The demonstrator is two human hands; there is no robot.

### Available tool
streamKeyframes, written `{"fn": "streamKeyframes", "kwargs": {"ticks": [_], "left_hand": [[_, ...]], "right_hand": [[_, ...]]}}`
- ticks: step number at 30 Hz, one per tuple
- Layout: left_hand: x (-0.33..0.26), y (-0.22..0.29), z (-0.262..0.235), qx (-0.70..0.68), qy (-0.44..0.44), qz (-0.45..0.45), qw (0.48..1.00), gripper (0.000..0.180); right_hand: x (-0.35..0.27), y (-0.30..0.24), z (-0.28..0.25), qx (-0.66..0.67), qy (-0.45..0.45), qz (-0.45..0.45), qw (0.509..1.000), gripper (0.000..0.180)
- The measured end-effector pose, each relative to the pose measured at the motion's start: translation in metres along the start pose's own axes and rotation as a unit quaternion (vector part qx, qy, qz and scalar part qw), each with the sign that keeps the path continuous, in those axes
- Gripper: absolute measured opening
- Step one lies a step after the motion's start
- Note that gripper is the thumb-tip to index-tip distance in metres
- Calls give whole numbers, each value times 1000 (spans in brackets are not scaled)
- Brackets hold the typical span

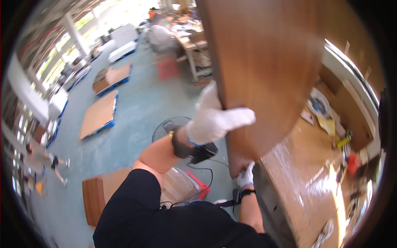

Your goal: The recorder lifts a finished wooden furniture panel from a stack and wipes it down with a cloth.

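Observation:
A large brown wood-grain panel [269, 74] stands tilted up in front of me, reaching past the top of the view. My left hand [219, 122], in a white knit glove, grips its left edge with the thumb laid across the face and the other fingers going behind the edge. Low down, my right hand [246, 175], also gloved in white, holds the panel's bottom corner; its fingers are partly hidden beneath the wood. The panel's lower right side hangs by the near end of a workbench [302, 182] covered in shiny film.
On the bench's far side lie a white roll [318, 102], a yellow-green tool [343, 140] and a red object [352, 164]. A floor fan [165, 128] stands beyond my left forearm. Cardboard-topped pallets [99, 115] sit at left. A seated person [163, 35] works at a far table; another [51, 159] walks at far left.

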State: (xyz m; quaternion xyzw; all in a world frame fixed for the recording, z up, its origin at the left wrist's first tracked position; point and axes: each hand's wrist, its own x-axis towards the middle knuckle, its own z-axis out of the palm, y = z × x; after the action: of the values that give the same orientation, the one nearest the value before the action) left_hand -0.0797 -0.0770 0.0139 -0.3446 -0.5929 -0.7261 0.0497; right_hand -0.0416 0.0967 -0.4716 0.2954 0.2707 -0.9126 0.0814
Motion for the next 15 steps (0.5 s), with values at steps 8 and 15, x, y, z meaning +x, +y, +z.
{"fn": "streamKeyframes", "kwargs": {"ticks": [8, 15], "left_hand": [[-57, 26, -32, 60, -22, 5, 998, 37], [-116, -29, -134, 68, -21, 152, 986, 14]], "right_hand": [[-67, -2, -2, -32, 72, -38, 996, 84], [-169, -24, 7, 13, 160, -192, 968, 64]]}}
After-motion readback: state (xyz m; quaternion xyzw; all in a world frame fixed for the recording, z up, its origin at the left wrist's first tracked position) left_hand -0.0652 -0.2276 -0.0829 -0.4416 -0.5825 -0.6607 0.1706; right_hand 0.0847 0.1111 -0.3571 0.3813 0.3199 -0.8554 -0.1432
